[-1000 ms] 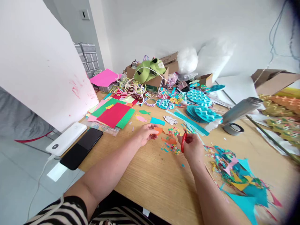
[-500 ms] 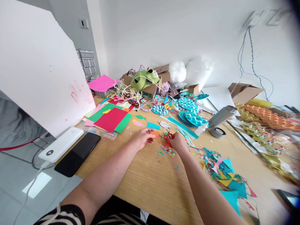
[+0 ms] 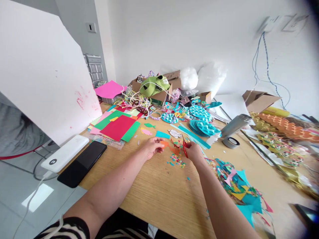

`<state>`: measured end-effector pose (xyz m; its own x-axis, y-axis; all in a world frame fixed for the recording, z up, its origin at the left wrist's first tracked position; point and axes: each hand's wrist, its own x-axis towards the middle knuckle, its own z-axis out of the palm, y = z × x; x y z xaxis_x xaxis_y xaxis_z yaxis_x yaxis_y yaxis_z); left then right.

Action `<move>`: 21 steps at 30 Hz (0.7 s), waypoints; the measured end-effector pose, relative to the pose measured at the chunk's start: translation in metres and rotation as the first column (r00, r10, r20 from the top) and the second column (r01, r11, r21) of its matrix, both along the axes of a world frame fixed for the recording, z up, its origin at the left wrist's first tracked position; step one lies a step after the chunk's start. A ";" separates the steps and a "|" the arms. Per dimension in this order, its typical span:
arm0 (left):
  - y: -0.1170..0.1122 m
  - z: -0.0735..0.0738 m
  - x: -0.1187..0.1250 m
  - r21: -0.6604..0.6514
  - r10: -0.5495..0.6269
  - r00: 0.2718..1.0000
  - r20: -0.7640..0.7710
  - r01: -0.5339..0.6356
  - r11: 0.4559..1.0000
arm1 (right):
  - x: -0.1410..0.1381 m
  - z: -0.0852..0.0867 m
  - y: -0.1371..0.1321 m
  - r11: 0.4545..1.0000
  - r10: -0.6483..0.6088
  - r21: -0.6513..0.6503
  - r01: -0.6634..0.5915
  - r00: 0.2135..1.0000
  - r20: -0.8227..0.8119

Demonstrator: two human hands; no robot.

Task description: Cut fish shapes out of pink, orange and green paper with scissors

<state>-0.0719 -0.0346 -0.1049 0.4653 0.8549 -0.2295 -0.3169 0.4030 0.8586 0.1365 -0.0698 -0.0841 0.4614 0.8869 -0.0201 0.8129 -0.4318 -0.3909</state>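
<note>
My left hand (image 3: pixel 152 148) pinches a small piece of orange paper (image 3: pixel 163 144) above the wooden table. Red-handled scissors (image 3: pixel 184 148) are in my right hand (image 3: pixel 194 152), their blades pointing away from me and apart from the paper in my left hand. Between the hands lies an orange paper scrap (image 3: pixel 175 150), with a scatter of small coloured paper dots (image 3: pixel 178 160) just nearer to me. Beyond them are a blue paper rectangle (image 3: pixel 162 134), a white fish cutout with drawn lines (image 3: pixel 175 133), a green fish cutout (image 3: pixel 150 125) and a pink one (image 3: pixel 146 131).
Coloured paper sheets (image 3: pixel 118 127) are stacked at the left, behind a black phone (image 3: pixel 83 162) and a white power bank (image 3: pixel 66 152). Blue scalloped plates (image 3: pixel 203 127), a metal bottle (image 3: pixel 236 125) and a tape roll (image 3: pixel 231 142) stand right. Paper offcuts (image 3: pixel 245 192) lie near my right forearm.
My right hand has moved slightly right with the scissors, away from the orange paper. The orange scrap between the hands now shows more fully. My left hand has hardly moved.
</note>
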 end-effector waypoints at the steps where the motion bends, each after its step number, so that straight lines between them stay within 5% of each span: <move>1: 0.000 0.000 0.000 0.002 0.000 1.000 0.001 0.000 1.000 | 0.002 0.001 0.000 1.000 -0.009 0.000 0.009 1.000 0.008; 6: 0.000 -0.001 0.001 0.005 -0.003 1.000 0.002 0.003 1.000 | 0.001 0.003 -0.001 1.000 -0.007 0.004 0.006 0.995 0.099; 14: 0.000 -0.001 0.001 0.007 0.001 1.000 0.007 -0.001 1.000 | -0.024 -0.003 0.002 0.972 0.224 0.012 -0.235 0.940 0.257; 21: 0.000 -0.001 0.000 0.008 -0.002 1.000 0.014 0.002 1.000 | -0.025 -0.004 0.004 0.962 0.253 0.028 -0.270 0.929 0.269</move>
<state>-0.0715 -0.0341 -0.1061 0.4705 0.8556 -0.2157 -0.3280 0.3965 0.8574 0.1113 -0.0655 -0.0885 0.1942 0.9724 0.1297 0.9705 -0.1711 -0.1701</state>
